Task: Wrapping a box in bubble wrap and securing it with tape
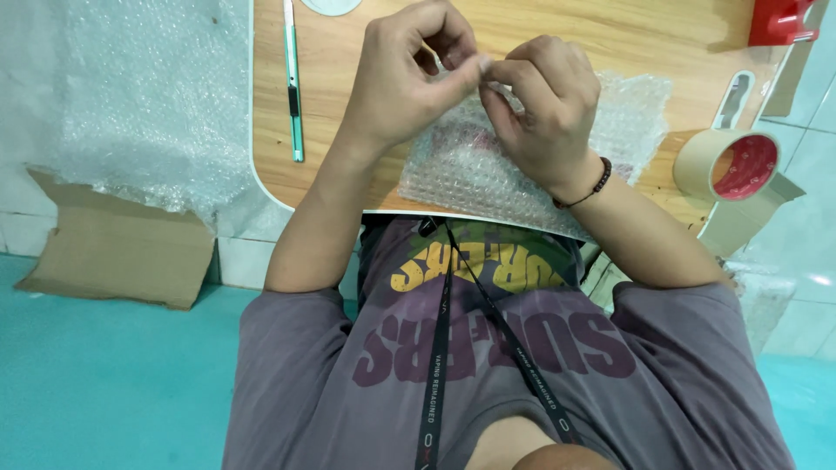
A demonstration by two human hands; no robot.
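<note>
Pinching something small between both sets of fingertips, my left hand [409,78] and right hand [544,109] are working above the bubble-wrapped parcel [470,170] lying on the desk [348,178] near me; I judge the wrap is being sealed, calling next for pressing down.

This looks like a small packing corner, home-run or in the back of a shop, rather than a proper workshop. A low wooden worktop [348,130] with a rounded white edge carries wrapping gear: a green cutter [293,83], a roll of tan tape [718,161], a red tape dispenser [779,22] and a bubble-wrapped parcel [470,161]. A loose sheet of bubble wrap [148,96] lies heaped to one side over flattened cardboard [113,248]. The floor [104,383] is painted teal, and white tiles [810,96] border it. The person sits close against the worktop.
</note>
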